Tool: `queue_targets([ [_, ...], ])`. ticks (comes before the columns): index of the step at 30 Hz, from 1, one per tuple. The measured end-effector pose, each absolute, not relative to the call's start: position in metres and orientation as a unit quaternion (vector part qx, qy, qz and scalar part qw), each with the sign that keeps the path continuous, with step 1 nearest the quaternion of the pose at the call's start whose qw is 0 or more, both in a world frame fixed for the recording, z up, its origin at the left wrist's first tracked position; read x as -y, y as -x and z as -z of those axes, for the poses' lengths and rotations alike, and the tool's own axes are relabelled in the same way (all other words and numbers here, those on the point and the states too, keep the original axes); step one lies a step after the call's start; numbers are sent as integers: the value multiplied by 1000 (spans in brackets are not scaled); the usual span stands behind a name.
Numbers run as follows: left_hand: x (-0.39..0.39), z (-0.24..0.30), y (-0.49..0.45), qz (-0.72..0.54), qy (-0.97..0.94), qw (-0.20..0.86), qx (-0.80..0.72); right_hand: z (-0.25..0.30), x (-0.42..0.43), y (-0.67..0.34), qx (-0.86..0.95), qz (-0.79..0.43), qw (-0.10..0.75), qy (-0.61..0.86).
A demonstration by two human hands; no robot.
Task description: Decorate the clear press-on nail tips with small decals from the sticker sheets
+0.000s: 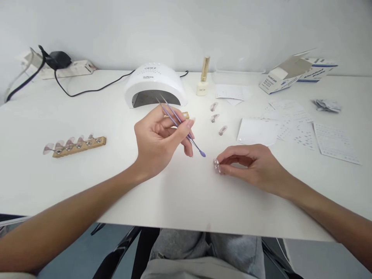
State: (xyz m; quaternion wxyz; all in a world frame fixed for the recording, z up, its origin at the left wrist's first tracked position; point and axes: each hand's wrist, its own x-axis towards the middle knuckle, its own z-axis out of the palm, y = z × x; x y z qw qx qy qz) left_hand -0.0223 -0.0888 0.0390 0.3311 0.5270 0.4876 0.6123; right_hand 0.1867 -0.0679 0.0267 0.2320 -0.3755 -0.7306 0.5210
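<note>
Purple tweezers (195, 144) rest in my left hand (162, 135), closed round them in a pen-like grip. Their thin tips point up toward the lamp, and the flat purple end points down toward the right. My right hand (250, 166) pinches a small clear false nail with shiny decoration (216, 165) between thumb and fingertips, just above the table. Three more nail tips on small metal stands (214, 117) stand in a loose row beyond it. A gold-coloured bar, mostly hidden behind my left hand, shows one end (186, 115).
A white nail lamp (157, 83) stands at the back, beside a gold-capped bottle (202, 79). Left is a gold bar (80, 147) carrying several nail tips. Right lie sticker sheets (335, 142), a white card (257, 131), foil packets (326, 105) and an opened box (286, 73). A power strip (69, 69) sits back left.
</note>
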Motion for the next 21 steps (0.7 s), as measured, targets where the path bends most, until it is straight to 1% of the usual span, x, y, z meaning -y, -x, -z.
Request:
queue_targets([
  [2,88,-40,24,-596,-535,339,-494,-28,66,-188,726,-541,208,370],
  [5,87,-40,26,-580,-543,349,-496,-29,65,-188,753,-527,174,354],
  [11,87,-41,27,-570,-547,360,-496,-27,66,-188,795,-514,149,284],
  [15,87,-41,26,-563,-549,355,-506,-28,64,-188,803,-505,110,297],
  [21,87,-39,26,-551,-553,363,-510,-26,65,-187,803,-507,104,295],
])
